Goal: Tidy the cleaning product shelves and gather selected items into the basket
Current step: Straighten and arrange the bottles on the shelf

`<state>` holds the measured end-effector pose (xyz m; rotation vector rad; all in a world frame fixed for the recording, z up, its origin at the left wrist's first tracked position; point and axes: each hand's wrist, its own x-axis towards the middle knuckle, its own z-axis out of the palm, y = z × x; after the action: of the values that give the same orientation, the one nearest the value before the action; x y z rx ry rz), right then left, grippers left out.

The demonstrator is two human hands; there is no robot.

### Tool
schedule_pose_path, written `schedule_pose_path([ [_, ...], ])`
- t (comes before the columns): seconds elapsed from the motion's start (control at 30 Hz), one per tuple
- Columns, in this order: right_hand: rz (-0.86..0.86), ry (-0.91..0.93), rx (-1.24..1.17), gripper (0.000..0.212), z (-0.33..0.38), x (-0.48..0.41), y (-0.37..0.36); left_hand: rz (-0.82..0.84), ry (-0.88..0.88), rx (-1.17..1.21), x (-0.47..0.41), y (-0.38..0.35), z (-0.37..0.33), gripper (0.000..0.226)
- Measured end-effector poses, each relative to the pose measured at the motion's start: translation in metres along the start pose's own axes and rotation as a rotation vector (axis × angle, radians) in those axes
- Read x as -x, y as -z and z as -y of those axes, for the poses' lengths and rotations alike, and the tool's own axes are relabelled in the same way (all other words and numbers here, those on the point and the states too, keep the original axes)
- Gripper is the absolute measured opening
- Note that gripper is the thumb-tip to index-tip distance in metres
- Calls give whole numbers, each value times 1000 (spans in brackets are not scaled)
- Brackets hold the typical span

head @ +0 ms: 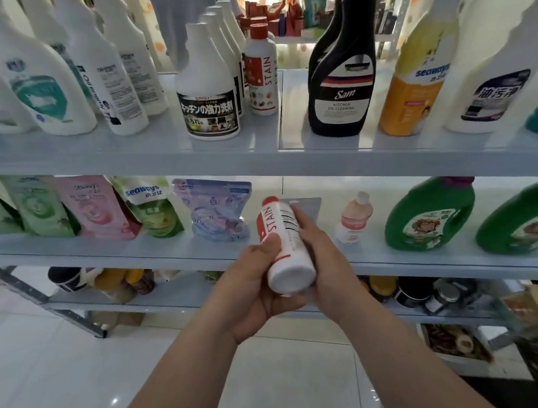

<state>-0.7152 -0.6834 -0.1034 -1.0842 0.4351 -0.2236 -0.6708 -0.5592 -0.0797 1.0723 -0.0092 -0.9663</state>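
On the pale grey upper shelf (293,121) a bare gap lies between the standing white red-capped bottle (262,72) and the black curved kitchen-cleaner bottle (339,95). To either side, bottles stand packed. On the middle shelf (168,247), room opens between the pale blue refill pouch (216,208) and the small pink plastic bottle (354,218). A grey card (309,205) stands at its far side. The left hand (255,288) and right hand (327,263), gripping a held white bottle with red lettering (287,254), fill the near side.

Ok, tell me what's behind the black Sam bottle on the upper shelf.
A second black bottle stands right behind the Sam bottle; only its neck and left edge show. Its label is covered.
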Motion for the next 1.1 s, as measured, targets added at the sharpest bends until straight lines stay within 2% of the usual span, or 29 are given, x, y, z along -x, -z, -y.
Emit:
schedule_pose_path([
  [0.1, 31, 40, 218, 28, 9, -4, -17, -155, -247, -380, -8, 20, -7, 72],
  [0.17, 12, 85, 242, 33, 10, -5, -27, -145, -385, -548, -10, 30, -12, 56],
  [0.23, -8, 123, 138, 31, 9, -8, -35, -77, -412, -467, -10, 38, -20, 36],
  [0.27, -19, 124, 57, 28, 8, -10, -39, -37, -393, -404, -10, 42, -24, 33],
  [0.3, -48, 113, -17, 26, 9, -10, -45, -5, -377, -365, -11, 46, -28, 38],
  [0.37, -108, 117, -111, 31, 8, -12, -57, 45, -329, -347, -13, 53, -33, 65],
  [0.43, -118, 196, -128, 41, 3, -15, -72, 116, -255, -334, -12, 58, -37, 86],
  [0.5, -95, 279, -68, 42, -1, -15, -86, 180, -243, -368, -9, 66, -41, 86],
  [0.57, -79, 322, 57, 40, -5, -17, -94, 132, -306, -509, -5, 78, -48, 77],
  [0.73, -155, 514, 635, 27, 1, -17, -108, -169, -552, -1049, -1, 113, -68, 52],
  [0.83, -171, 602, 948, 38, 11, -22, -116, -207, -694, -1248, 2, 132, -76, 57],
  [0.93, -142, 622, 1264, 34, 20, -25, -125, -248, -787, -1420, 6, 145, -83, 62],
  [1.0, -119, 685, 1438, 34, 25, -24, -130, -175, -749, -1403, 10, 151, -89, 61],
  [1.1, -48, 787, 1511, 36, 35, -18, -133, 93, -560, -1199, 15, 153, -101, 52],
])
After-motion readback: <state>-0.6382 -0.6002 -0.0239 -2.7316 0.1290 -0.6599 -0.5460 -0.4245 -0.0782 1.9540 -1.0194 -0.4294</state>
